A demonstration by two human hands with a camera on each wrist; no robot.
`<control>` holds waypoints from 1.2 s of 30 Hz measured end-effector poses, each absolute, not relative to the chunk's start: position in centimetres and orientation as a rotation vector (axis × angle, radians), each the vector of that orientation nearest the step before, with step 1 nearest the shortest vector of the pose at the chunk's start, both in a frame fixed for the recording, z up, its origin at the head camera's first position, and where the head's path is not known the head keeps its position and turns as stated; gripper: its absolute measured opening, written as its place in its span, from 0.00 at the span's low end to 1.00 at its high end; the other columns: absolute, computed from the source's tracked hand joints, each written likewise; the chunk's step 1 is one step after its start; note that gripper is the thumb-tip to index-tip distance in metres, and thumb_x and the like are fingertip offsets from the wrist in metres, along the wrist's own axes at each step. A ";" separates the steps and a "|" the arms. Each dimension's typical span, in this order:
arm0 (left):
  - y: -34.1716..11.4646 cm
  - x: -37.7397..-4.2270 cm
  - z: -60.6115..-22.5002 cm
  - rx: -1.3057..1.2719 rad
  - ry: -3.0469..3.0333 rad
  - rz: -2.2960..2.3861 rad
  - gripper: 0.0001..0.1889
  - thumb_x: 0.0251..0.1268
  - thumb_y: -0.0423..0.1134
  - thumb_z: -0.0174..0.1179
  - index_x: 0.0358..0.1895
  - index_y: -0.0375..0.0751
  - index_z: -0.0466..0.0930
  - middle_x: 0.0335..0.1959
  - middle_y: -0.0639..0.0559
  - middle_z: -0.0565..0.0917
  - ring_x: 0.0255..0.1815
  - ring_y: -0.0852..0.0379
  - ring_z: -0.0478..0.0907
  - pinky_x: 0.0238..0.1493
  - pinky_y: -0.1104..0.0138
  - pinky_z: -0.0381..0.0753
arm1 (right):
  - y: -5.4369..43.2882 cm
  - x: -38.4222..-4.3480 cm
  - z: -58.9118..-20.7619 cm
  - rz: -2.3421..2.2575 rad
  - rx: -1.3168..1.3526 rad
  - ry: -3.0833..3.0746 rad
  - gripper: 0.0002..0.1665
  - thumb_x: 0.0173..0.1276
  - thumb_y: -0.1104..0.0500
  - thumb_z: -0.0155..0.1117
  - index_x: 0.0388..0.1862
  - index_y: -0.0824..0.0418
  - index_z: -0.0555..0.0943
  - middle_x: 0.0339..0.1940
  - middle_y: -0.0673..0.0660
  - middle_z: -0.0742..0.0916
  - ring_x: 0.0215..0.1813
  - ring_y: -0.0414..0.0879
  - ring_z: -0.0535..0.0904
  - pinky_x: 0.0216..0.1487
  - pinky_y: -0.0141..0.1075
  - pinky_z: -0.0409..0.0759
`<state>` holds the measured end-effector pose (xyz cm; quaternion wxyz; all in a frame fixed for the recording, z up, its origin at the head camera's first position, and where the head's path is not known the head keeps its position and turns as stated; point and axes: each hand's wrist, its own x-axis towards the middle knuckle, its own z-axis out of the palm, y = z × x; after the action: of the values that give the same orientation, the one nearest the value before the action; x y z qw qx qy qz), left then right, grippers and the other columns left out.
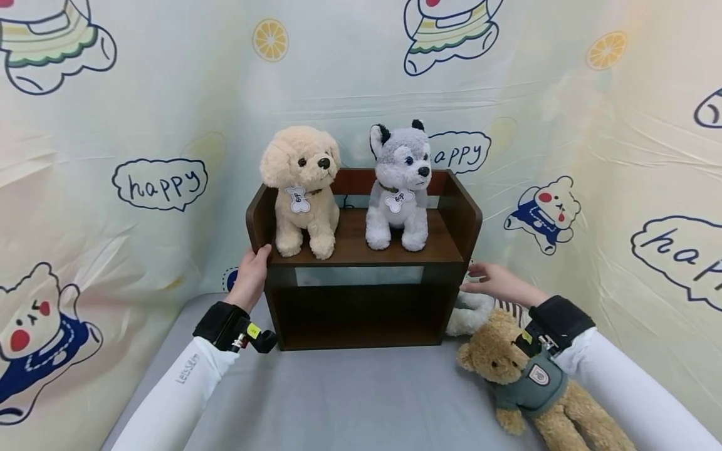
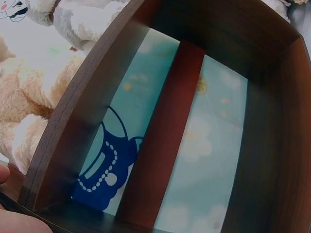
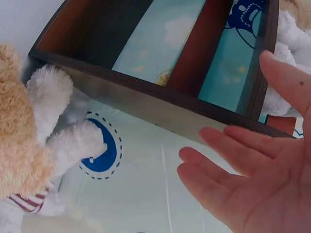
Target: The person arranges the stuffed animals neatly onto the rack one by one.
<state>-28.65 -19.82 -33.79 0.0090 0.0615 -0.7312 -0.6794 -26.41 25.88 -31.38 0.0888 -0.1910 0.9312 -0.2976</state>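
A dark brown wooden shelf (image 1: 361, 275) stands upright on the grey tabletop. On its upper board sit a cream plush dog (image 1: 304, 188) and a grey-and-white plush husky (image 1: 399, 188), each with a bone-shaped tag. My left hand (image 1: 252, 275) grips the shelf's left side at the height of that board, thumb at the front edge; its fingers are mostly hidden. At the opposite side, my right hand (image 1: 502, 282) is held with its fingers extended, the thumb near the front edge. In the right wrist view the palm (image 3: 262, 179) faces the side panel.
A brown teddy bear (image 1: 507, 357) in a green top lies at the right, below my right forearm. Behind it is a grey-white plush toy (image 1: 470, 313), close beside the shelf. A printed curtain (image 1: 338, 81) hangs behind and around the table (image 1: 350, 401).
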 end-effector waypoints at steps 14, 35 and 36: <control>-19.5 -28.5 -33.4 0.205 -2.289 -2.128 0.31 0.73 0.48 0.30 0.72 0.41 0.31 0.73 0.43 0.38 0.72 0.48 0.36 0.69 0.51 0.37 | 27.8 -25.3 -31.1 -0.804 -0.586 2.687 0.37 0.59 0.51 0.65 0.56 0.77 0.67 0.54 0.74 0.74 0.54 0.66 0.71 0.49 0.51 0.75; -19.7 -28.5 -33.6 0.202 -2.260 -2.140 0.31 0.73 0.48 0.30 0.72 0.41 0.31 0.73 0.42 0.38 0.71 0.48 0.37 0.68 0.51 0.36 | 31.9 -23.3 -32.1 -0.602 -0.590 2.643 0.41 0.52 0.51 0.70 0.52 0.81 0.68 0.49 0.74 0.77 0.51 0.67 0.72 0.47 0.52 0.74; -19.7 -28.5 -33.6 0.202 -2.258 -2.142 0.31 0.73 0.48 0.30 0.72 0.41 0.31 0.73 0.42 0.38 0.71 0.48 0.37 0.68 0.51 0.36 | 32.1 -23.3 -32.2 -0.602 -0.583 2.646 0.41 0.51 0.51 0.71 0.52 0.81 0.68 0.49 0.75 0.77 0.51 0.67 0.72 0.47 0.53 0.74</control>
<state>-28.47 -19.71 -33.59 0.0113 0.0648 -0.7240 -0.6866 -23.25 32.09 -32.18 0.1818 -0.2067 0.9374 -0.2132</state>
